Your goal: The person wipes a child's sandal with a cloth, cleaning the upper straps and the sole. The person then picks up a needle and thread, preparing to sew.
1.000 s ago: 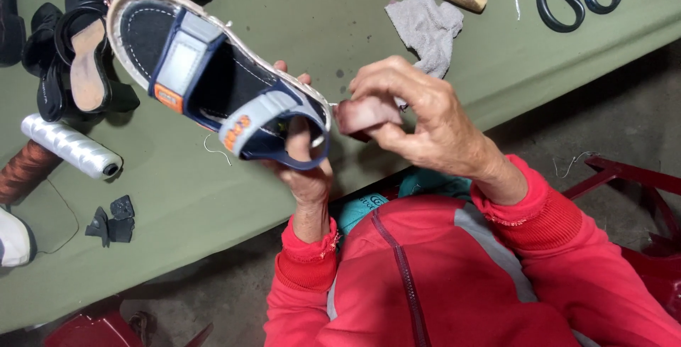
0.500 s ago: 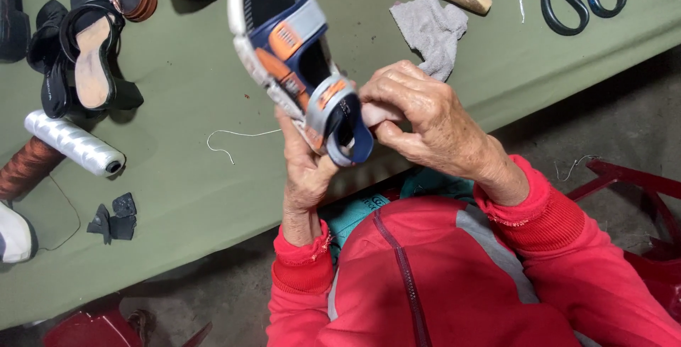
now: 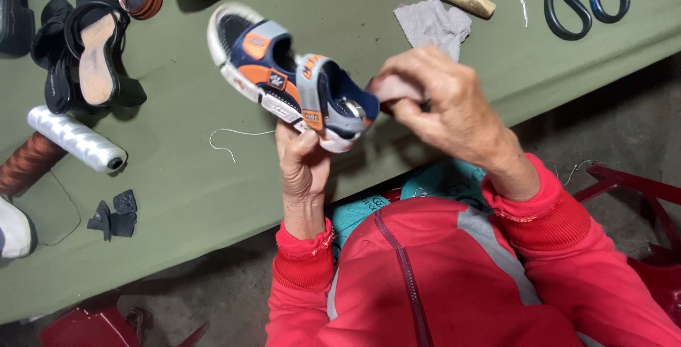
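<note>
Green cloth-covered workbench: navy-and-orange strapped child's sandal, apparently light and flexible, gripped underneath by left hand; right hand pinched its heel.

Your one camera sits on your head, looking steeply down and close over your left hand and right hand, which grip the child's sandal; the green table spreads beyond that grip.
</note>
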